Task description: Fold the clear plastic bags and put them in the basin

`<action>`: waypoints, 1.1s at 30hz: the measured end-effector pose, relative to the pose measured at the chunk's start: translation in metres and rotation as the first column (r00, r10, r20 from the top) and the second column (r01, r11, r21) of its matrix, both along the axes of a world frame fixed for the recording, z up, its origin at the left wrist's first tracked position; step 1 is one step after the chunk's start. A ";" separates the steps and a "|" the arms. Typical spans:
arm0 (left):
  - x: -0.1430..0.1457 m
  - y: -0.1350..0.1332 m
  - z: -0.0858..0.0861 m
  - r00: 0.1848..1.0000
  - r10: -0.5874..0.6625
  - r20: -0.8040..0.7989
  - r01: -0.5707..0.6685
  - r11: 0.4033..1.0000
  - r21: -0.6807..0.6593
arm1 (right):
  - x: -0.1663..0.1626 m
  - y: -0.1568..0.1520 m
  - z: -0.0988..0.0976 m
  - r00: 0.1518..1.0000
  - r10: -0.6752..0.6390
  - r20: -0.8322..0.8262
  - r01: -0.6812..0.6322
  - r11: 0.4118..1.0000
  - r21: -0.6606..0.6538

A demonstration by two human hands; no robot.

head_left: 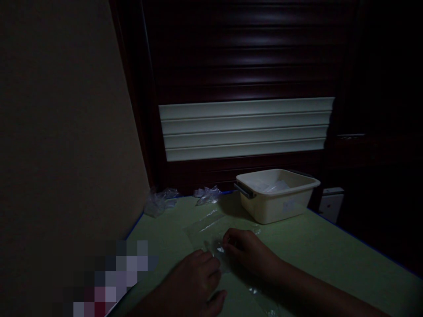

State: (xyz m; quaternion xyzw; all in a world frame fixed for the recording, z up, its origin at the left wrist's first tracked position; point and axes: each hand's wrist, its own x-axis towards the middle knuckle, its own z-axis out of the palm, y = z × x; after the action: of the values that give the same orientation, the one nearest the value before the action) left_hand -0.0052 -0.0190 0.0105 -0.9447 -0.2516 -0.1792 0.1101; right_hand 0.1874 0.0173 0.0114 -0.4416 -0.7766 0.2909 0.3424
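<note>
A clear plastic bag (pixel 211 235) lies on the green tabletop (pixel 333 255) in front of me. At the bag's right side, my right hand (pixel 246 248) is closed in a pinch on the thin plastic, where the film shines. My left hand (pixel 198 279) rests at the near left edge of the bag, its fingers loosely curled and the thumb standing apart, with nothing visible between them. Dim light hides the fine detail around the fingertips. Another piece of clear plastic (pixel 261 299) lies nearer to me, partly below the right forearm.
A cream plastic tub (pixel 274 209) with dark handles stands at the back right, clear bags inside. Crumpled clear bags (pixel 158 202) and a smaller clear bundle (pixel 208 195) lie along the back edge. A wall (pixel 72 132) borders the left; a white box (pixel 331 204) sits beyond the tub.
</note>
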 end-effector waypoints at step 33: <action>-0.001 -0.001 0.004 1.000 -0.012 0.010 0.013 0.998 -0.056 | 0.003 -0.003 0.008 0.857 -0.151 0.493 0.040 0.973 0.228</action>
State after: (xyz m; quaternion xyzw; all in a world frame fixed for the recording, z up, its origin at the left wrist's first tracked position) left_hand -0.0061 -0.0196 0.0143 -0.9481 -0.2513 -0.1771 0.0811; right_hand 0.1908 0.0140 0.0194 -0.5022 -0.8424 0.0634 0.1846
